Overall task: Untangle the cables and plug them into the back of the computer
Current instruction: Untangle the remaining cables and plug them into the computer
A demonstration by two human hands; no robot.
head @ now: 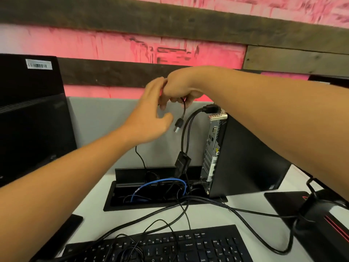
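A black tower computer (245,157) stands on the white desk, its silver back panel (212,148) facing left. My right hand (179,87) is raised left of the computer's top and pinches a thin black cable, whose USB plug (178,125) dangles below it. My left hand (151,114) hovers beside that plug with fingers spread, holding nothing. Two thicker black cables (188,129) run from a plug at the top of the back panel down to a black adapter (182,163). Loose black cables (170,214) sprawl over the desk.
An open cable well (117,197) in the desk holds a blue cable (160,183) and black wires. A black keyboard (188,246) lies at the front edge. A monitor back (32,120) stands at left, a monitor stand (321,224) at right. A grey divider panel (105,121) rises behind.
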